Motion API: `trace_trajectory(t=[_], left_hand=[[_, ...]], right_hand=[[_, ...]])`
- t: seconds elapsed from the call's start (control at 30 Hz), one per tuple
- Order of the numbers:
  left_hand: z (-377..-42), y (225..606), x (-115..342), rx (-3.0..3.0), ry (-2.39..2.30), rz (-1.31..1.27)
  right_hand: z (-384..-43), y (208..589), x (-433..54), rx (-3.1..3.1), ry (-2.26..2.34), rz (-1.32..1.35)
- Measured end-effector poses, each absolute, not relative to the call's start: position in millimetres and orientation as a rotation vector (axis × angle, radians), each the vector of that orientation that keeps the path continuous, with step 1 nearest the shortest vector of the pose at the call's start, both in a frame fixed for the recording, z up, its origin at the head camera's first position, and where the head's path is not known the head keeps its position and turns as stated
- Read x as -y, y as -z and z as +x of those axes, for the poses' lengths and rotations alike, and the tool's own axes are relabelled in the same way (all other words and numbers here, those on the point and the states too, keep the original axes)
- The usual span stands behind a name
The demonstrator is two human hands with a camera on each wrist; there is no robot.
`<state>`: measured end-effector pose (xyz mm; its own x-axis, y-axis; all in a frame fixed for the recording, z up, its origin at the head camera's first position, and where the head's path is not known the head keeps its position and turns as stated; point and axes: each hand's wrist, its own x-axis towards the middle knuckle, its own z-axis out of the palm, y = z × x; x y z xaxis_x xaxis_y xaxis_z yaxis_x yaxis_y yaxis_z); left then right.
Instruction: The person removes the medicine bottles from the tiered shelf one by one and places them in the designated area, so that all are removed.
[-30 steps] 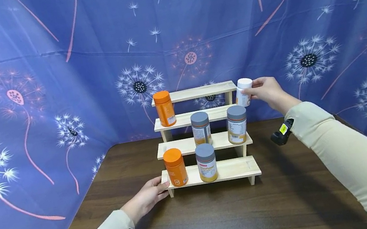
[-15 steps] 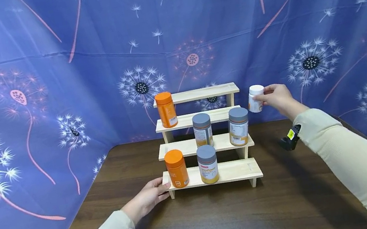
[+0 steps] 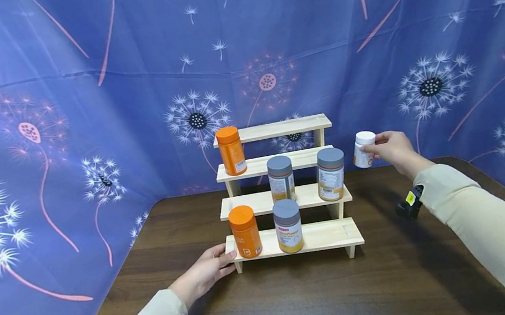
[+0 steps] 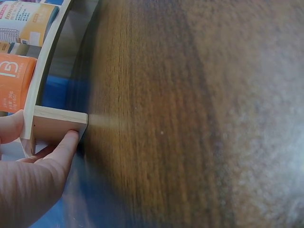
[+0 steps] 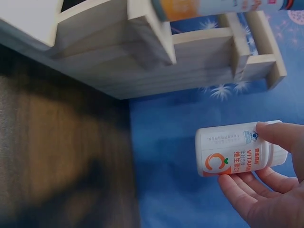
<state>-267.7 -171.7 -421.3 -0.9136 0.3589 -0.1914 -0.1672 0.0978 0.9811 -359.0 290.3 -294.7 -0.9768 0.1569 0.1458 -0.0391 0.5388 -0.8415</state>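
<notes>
My right hand (image 3: 395,150) pinches a small white vitamin bottle (image 3: 364,149) in the air, right of the wooden tiered rack (image 3: 329,233). In the right wrist view the bottle (image 5: 232,149) shows an orange C on its label, with thumb and fingers on either side near the cap. My left hand (image 3: 210,270) grips the left end of the rack's lowest tier. The left wrist view shows the thumb at the board's edge and a finger against the rack's leg (image 4: 59,124). Close to that hand, an orange bottle (image 3: 245,233) stands on the lowest tier.
A grey-lidded jar (image 3: 288,227) shares the lowest tier. Two more grey-lidded jars (image 3: 330,174) stand one tier up, and another orange bottle (image 3: 232,152) is higher at the left. The rack stands on a dark wooden table (image 3: 319,303) before a blue dandelion-print cloth (image 3: 147,108).
My right hand has carried the white bottle away from the rack's upper right side, to the right and downward. The left hand keeps its place on the rack.
</notes>
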Motion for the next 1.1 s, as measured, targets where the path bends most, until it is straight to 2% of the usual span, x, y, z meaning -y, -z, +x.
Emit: trace_trajectory(t=[1.1], left_hand=[[-268, 424, 171, -2.010, -1.874, 0.139]], right_hand=[[-356, 349, -346, 2.524, -1.467, -0.330]])
